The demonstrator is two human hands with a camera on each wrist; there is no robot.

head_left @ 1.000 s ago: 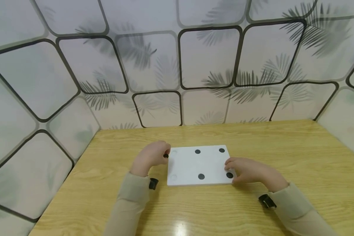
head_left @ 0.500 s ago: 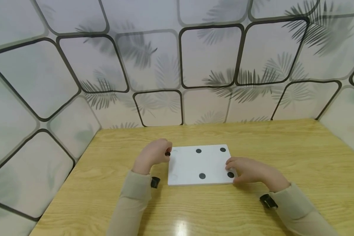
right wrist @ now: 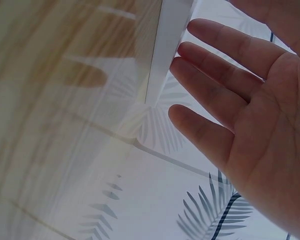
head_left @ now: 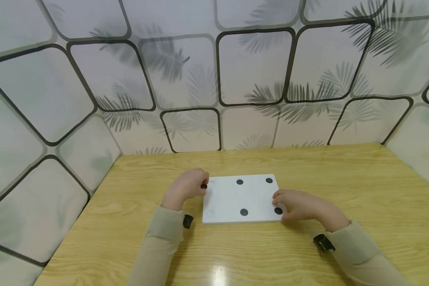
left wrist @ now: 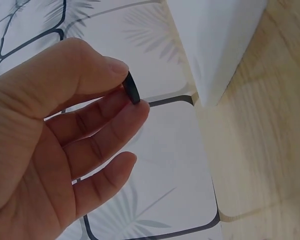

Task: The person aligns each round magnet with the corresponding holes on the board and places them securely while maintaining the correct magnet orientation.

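One wooden desk (head_left: 307, 254) carries one flat white board (head_left: 228, 198), lying at its middle. Four black discs (head_left: 244, 212) sit on the board, and a fifth disc (left wrist: 132, 88) is pinched between the thumb and fingers (left wrist: 127, 115) of the left hand (head_left: 184, 188), just off the board's far left corner. The right hand (head_left: 300, 206) rests at the board's right edge, fingers straight and relaxed, partly covering the near right disc. Faint empty hollows on the board's left side are hard to make out.
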